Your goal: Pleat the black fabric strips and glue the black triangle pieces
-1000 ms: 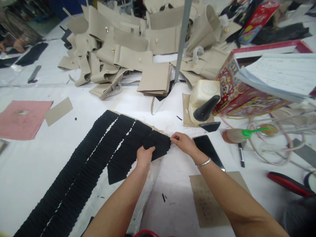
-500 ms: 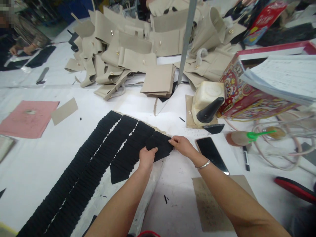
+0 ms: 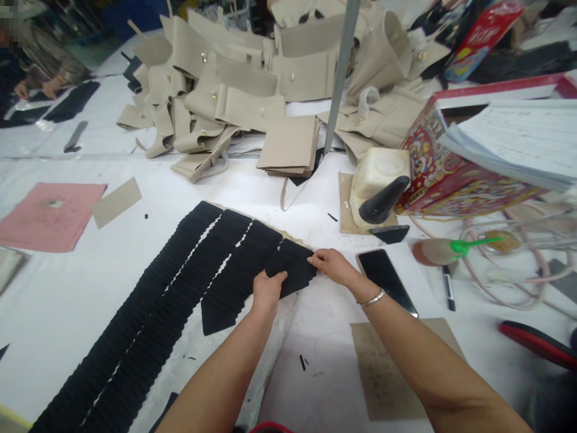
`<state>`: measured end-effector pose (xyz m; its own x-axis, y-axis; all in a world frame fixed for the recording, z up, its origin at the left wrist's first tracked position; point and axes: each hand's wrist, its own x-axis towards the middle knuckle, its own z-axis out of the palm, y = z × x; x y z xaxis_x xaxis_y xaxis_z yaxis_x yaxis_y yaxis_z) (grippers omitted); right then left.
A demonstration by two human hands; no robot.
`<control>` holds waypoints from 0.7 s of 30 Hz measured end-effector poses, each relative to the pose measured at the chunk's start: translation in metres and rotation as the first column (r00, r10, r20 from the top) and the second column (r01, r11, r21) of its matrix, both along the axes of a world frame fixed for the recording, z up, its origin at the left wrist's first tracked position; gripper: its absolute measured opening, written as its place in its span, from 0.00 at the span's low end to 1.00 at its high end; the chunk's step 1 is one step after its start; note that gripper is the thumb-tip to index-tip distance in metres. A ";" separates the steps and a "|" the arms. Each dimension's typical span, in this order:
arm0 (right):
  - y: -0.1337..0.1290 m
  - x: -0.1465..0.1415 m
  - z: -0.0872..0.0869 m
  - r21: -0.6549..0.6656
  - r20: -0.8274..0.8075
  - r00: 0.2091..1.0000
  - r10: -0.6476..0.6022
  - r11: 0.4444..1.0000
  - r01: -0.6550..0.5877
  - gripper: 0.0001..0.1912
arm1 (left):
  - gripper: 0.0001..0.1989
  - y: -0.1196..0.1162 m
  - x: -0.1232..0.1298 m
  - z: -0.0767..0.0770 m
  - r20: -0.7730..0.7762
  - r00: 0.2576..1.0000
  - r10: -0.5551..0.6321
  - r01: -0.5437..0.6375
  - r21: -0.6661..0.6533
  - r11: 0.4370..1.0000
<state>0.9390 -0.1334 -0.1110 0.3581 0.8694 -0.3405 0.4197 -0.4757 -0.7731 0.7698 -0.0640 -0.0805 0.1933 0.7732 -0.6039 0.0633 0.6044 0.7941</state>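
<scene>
We see the black pieces (image 3: 291, 264) of the shortest row under both hands, at the near right end of an overlapping layout. The right hand (image 3: 331, 264) pinches their right edge between thumb and forefinger. The left hand (image 3: 268, 291) rests on their left part, its thumb pointing toward the right hand; we cannot tell whether its fingers close on a piece. Left of the left hand we find three further black rows (image 3: 183, 297), two of them long, slanting toward us.

A bracelet (image 3: 372, 297) circles the right wrist. Just right of the right hand lies a phone (image 3: 386, 281); farther right, a marker (image 3: 448, 288) and a bottle (image 3: 433, 251) with a green nozzle. Nearer us than the phone, a brown sheet (image 3: 392, 373) lies on the bench (image 3: 324, 343). Beyond the right hand stands a cream container (image 3: 387, 162). Well beyond both hands we note a stack of beige panels (image 3: 287, 144) and a heap of beige bag parts (image 3: 246, 105). Far left of the left hand lies a pink sheet (image 3: 51, 216).
</scene>
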 end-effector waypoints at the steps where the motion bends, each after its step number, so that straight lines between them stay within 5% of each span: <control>1: 0.000 0.000 0.001 -0.004 -0.001 1.000 0.000 1.000 0.000 0.15 | 0.14 0.000 0.000 0.000 0.002 1.000 0.000 0.000 0.000 1.000; 21: 0.002 0.001 0.007 -0.100 0.145 0.988 0.046 0.994 -0.032 0.18 | 0.14 -0.003 -0.005 -0.008 -0.019 1.000 -0.018 0.019 0.044 0.999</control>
